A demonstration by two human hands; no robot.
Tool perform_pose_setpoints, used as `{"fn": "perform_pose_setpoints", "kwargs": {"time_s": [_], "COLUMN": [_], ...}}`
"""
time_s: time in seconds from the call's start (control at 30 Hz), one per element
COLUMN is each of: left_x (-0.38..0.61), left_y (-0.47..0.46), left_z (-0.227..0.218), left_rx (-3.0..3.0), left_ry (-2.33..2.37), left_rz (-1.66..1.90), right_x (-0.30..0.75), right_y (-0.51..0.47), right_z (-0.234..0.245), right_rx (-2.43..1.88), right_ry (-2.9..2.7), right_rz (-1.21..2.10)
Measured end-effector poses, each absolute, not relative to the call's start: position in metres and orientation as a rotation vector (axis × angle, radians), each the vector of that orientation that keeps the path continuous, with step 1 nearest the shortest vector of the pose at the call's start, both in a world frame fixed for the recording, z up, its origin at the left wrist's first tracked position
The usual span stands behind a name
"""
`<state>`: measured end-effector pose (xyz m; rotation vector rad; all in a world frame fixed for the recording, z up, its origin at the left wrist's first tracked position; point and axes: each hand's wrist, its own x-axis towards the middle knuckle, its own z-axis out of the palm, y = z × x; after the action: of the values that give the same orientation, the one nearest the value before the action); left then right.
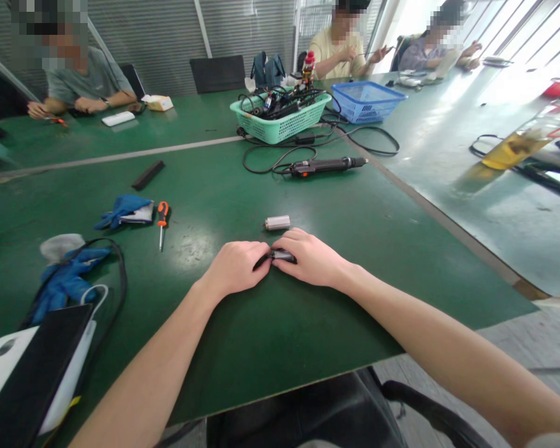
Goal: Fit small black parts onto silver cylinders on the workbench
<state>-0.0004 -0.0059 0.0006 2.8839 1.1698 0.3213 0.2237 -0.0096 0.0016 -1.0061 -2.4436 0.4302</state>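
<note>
Close together over the green table, my left hand [241,266] and my right hand [310,256] are closed on a small dark part with a shiny grey section [284,256]. The fingers cover much of it, so its exact kind cannot be made out. The left fingers grip its black end; the right fingers wrap round the grey end. Just beyond my hands lies a small silver cylinder [278,223] with a dark tip at its left end, touched by neither hand.
An orange-handled screwdriver [163,214], blue gloves [126,210] and a black bar [148,175] lie left. Farther back are a corded electric screwdriver [326,166], a green basket [284,124] of tools and a blue basket [368,102]. A phone [42,373] lies front left. Several people sit across.
</note>
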Motion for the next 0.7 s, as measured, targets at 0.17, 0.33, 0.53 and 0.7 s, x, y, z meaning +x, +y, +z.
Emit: {"fn": "perform_pose_setpoints", "kwargs": {"time_s": [0.17,0.33,0.53,0.7], "left_x": [-0.0008,-0.0003,-0.0002,-0.0005], "left_y": [-0.0057,-0.0061,-0.0067,-0.0064], "left_z": [0.0001,0.0018,0.0018,0.0009], "left_rx": [2.88,2.885,2.882,2.886], "left_ry": [1.175,1.174,1.179,1.179], "left_rz": [0.33,0.324,0.33,0.335], "right_x": [0.2238,0.2242,0.2241,0.2243], "right_y": [-0.0089,-0.008,-0.0084,-0.0093], "right_z": [0.0015,-0.0008,0.0002,0.0011], "right_rx": [-1.006,-1.008,-1.014,-1.024], "right_ry": [-2.436,-2.435,-2.44,-2.447], "right_rz": [0.432,0.437,0.435,0.436]}}
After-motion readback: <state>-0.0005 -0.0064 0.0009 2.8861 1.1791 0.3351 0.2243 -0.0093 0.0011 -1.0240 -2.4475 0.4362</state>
